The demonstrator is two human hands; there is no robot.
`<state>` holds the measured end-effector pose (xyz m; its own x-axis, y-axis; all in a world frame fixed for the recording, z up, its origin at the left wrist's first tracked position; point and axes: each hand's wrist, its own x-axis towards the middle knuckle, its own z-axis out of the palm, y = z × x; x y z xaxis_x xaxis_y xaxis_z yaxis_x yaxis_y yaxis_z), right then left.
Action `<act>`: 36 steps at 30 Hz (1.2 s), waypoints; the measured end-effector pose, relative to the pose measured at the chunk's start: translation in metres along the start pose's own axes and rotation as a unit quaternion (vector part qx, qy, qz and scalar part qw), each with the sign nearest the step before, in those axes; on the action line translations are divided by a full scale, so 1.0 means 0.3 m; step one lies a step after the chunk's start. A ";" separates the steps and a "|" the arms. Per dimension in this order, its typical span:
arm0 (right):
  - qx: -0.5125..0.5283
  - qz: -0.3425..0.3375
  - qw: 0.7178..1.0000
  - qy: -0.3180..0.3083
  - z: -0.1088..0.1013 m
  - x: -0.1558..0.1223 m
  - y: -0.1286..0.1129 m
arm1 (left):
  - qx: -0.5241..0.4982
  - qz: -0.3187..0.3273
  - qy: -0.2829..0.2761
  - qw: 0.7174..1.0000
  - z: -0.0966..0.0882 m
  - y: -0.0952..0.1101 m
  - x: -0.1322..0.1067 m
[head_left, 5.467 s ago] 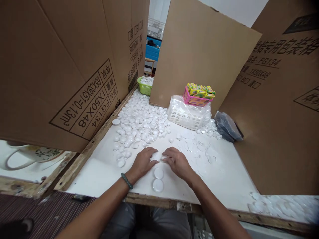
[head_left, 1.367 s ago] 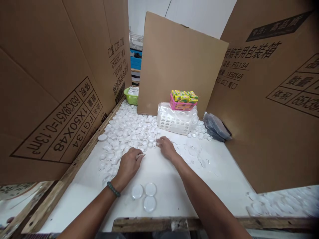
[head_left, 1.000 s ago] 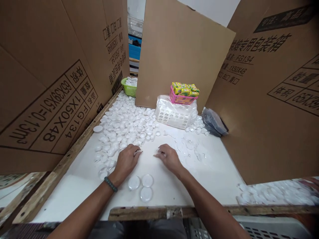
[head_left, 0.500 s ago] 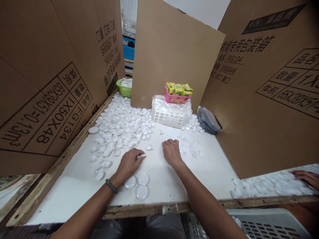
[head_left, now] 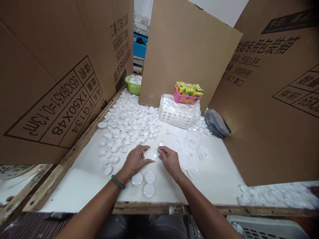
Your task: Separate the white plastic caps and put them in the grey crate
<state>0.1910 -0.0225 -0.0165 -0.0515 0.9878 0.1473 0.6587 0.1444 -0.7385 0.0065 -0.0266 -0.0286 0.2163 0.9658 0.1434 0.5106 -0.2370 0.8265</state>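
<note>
My left hand (head_left: pixel 136 161), a dark beaded bracelet on its wrist, curves thumb and fingers around the edge of a round white disc (head_left: pixel 151 154). Close by on the right, my right hand (head_left: pixel 169 162) has its fingertips pinched together by that disc; what they hold, if anything, is too small to make out. Just beyond the fingers lies a small white cup-like piece (head_left: pixel 161 143). Nearer me, three shiny round white pieces (head_left: pixel 149 190) lie on the white tabletop (head_left: pixel 164 191). Thin, flat white pieces (head_left: pixel 191 156) are spread out right of my right hand.
Small white cup-like pieces (head_left: pixel 127 122) form a large heap at back left. A plastic-wrapped pack (head_left: pixel 176 114) carries a pink basket (head_left: pixel 186 98) of yellow-green boxes. Cardboard panels (head_left: pixel 189 49) surround the table. More white pieces (head_left: pixel 276 196) lie at right; a green basket (head_left: pixel 133 87) stands behind.
My hands have come closer together, the right one nearer me with fingertips pinched. A white disc now shows between them. More flat pieces lie at right. The view has turned slightly left.
</note>
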 end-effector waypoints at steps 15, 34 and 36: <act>-0.180 -0.105 0.978 -0.026 -0.019 0.063 0.004 | -0.036 0.037 -0.038 0.998 -0.013 -0.030 -0.022; -0.224 -0.306 0.917 -0.123 0.047 -0.040 -0.063 | 0.016 0.026 -0.005 1.000 0.003 -0.022 -0.023; -0.218 -0.307 0.919 -0.114 0.056 -0.049 -0.054 | 0.012 0.027 -0.006 1.000 0.006 -0.032 -0.023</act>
<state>0.1685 -0.0384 -0.0177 -0.6383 0.7210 0.2696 0.6877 0.6915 -0.2211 0.0017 -0.0313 -0.0385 0.2537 0.9500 0.1819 0.5171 -0.2921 0.8045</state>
